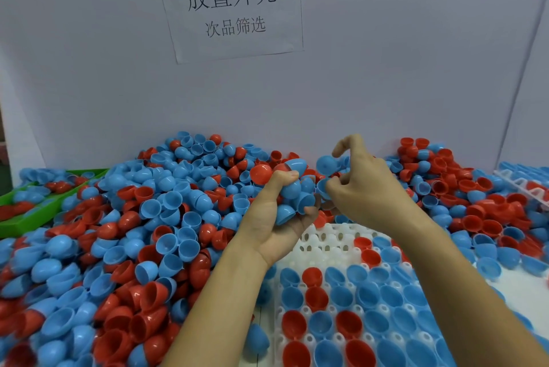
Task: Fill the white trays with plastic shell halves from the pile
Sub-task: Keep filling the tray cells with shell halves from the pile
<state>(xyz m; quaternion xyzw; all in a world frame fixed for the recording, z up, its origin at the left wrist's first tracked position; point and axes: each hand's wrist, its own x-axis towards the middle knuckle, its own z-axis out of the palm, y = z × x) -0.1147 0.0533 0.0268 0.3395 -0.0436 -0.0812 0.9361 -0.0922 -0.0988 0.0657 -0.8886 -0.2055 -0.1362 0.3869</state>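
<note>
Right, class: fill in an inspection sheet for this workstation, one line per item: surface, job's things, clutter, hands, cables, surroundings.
Surface: mostly buried under shells; hardly any bare bench shows.
Job's things: white tray in front of the person, near rows filled with blue and red shell halves, far cells still empty; pile of shell halves heaped against the back wall.
Clutter: green tray at left holding some shells; another white tray at far right, partly covered.
Hands: left hand grips a cluster of blue shells and a red one; right hand pinches a blue shell beside them.
Cables: nothing seen.
Surroundings: white partition walls; paper sign with printed Chinese characters.
</note>
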